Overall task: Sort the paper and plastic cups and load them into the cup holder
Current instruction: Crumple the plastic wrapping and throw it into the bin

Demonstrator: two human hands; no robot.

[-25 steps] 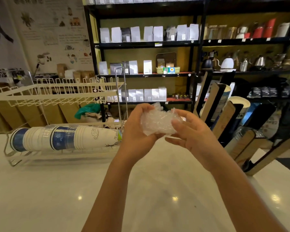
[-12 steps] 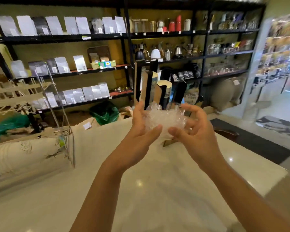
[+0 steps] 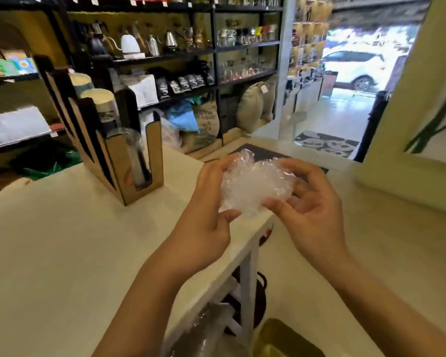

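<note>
Both hands are raised in front of the body, past the right edge of the white counter [image 3: 49, 253], and between them they hold a crumpled wad of clear plastic wrap [image 3: 252, 188]. The left hand [image 3: 204, 228] is curled around the left side of the wad, the thumb pressing from below and the fingers behind it; the right hand [image 3: 312, 210] is half closed, its thumb and fingertips pinching the right side. So neither hand is free, and neither one has a cup. The cup holder [image 3: 108, 140] — a cardboard rack with slanted slots — stands on the counter to the left, well apart from the hands. It has paper cups [image 3: 101, 101] stacked in the rear slots and what looks like a stack of clear plastic cups [image 3: 134, 145] in the front slot; how full each slot is I cannot tell. I judge that this is a cleaning-up step: the wrap is probably packaging from a cup sleeve, squeezed into a ball for throwing away. Low at the right there is a yellowish container [image 3: 281, 338], maybe a bin, but it is cut by the frame edge. The next move needs to release the wad somewhere suitable, so the hands become free for more cups.
</note>
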